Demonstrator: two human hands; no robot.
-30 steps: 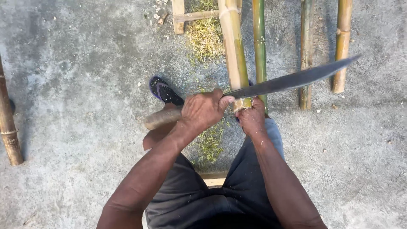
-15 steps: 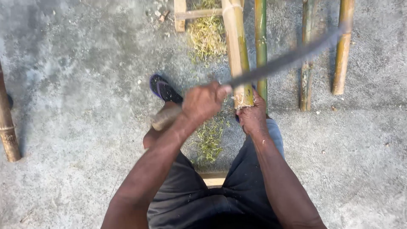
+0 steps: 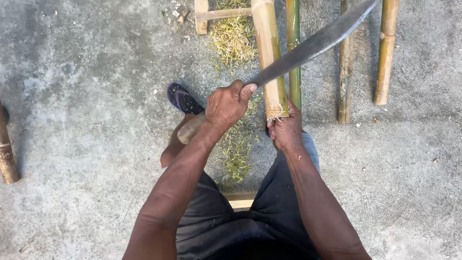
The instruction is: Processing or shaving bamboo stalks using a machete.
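My left hand [image 3: 227,105] is closed round the wooden handle [image 3: 190,130] of a long dark machete [image 3: 313,43], whose blade slants up to the right across the bamboo. My right hand [image 3: 286,130] grips the near cut end of a thick yellow-green bamboo pole [image 3: 269,58] that runs away from me. The blade sits just above that pole's end, close to my right hand. Frayed fibres hang from the cut end.
A thin green bamboo stem [image 3: 293,53] lies beside the thick pole. Two more poles, one [image 3: 345,72] and another [image 3: 386,53], lie to the right. A bamboo piece [image 3: 7,154] is at the left edge. Green shavings [image 3: 236,144] litter the concrete. My foot wears a dark sandal [image 3: 183,98].
The machete has swung upward: its tip rose from level at the right to high near the top edge. My left hand shifted slightly up. My right hand stayed on the bamboo end.
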